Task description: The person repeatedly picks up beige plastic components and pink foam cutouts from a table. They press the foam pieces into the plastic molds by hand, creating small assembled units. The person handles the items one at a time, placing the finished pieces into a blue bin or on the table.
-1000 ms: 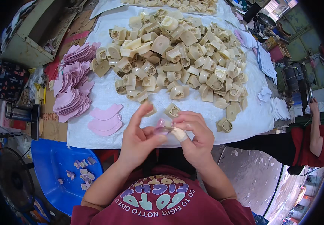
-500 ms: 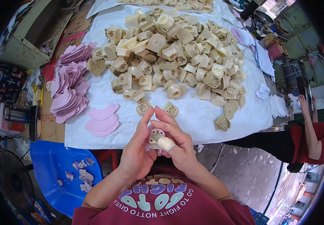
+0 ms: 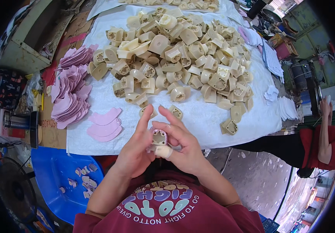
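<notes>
A beige heel block (image 3: 159, 138), hollowed with small holes on its upturned face, sits between my hands at the table's near edge. A pinkish-purple covering shows around its rim. My right hand (image 3: 185, 147) grips it, the thumb with a pale wrapping (image 3: 163, 152) at its lower edge and the fingers curled around its far side. My left hand (image 3: 133, 151) is alongside on the left, fingers stretched out and partly blurred; whether its palm touches the block is hard to tell. Just beyond my fingertips lie two loose heel blocks, one (image 3: 176, 112) plainer to see.
A big pile of beige heel blocks (image 3: 159, 44) covers the white sheet (image 3: 97, 143). Pink curved cut pieces (image 3: 104, 131) lie left, beside stacks of more (image 3: 70, 108). A blue chair (image 3: 51, 174) with scraps stands lower left, near a fan (image 3: 14, 186). Another person (image 3: 320, 145) is at right.
My left hand has shifted slightly left and its fingers have parted from the right hand's. The heel block has turned a little, showing more of its hollow face.
</notes>
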Demonstrator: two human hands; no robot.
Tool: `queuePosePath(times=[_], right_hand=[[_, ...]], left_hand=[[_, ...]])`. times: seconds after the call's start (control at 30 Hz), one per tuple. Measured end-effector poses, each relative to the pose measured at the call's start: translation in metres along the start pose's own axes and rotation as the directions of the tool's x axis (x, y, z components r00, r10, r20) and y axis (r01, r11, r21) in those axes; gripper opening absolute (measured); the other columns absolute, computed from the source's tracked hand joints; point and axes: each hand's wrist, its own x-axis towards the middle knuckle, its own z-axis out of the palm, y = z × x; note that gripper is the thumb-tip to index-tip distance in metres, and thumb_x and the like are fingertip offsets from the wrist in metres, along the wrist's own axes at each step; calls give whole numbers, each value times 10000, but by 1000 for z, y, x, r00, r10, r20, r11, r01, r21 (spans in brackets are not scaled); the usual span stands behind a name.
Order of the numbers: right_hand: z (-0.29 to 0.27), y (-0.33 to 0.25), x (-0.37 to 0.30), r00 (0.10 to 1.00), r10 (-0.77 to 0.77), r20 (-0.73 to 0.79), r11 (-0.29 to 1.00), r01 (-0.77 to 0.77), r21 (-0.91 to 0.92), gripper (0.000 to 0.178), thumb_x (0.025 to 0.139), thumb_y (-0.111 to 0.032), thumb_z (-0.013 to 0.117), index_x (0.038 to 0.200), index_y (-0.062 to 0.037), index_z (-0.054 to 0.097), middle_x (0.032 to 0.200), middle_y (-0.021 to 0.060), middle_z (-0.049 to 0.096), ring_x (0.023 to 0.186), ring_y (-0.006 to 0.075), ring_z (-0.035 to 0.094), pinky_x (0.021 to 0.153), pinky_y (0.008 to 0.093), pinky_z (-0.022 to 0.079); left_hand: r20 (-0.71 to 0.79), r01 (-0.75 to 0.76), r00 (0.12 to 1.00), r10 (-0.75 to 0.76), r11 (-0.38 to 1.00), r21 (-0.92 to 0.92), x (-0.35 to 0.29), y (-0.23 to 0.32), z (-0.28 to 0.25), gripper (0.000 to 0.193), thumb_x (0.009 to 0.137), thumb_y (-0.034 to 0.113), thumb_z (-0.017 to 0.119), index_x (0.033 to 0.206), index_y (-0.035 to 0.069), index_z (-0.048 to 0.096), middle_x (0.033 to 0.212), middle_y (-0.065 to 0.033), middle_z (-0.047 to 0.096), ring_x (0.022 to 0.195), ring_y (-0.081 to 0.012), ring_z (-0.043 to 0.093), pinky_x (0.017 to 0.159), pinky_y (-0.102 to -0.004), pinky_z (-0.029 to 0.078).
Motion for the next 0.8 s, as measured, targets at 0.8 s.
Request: queuePosePath(times=[0.8], right_hand=[[-9,15,0,993,107,48,854,-117,507,328,936,-153,553,1208,27,586,1305,212,524,1200,279,525,968,387,464]], left_hand=[[342,-352,909,238,879,323,-12,-6,-27,982,806,-66,630,1522,154,-5,1210,-132,546,1094,-208,535,988,-345,387]])
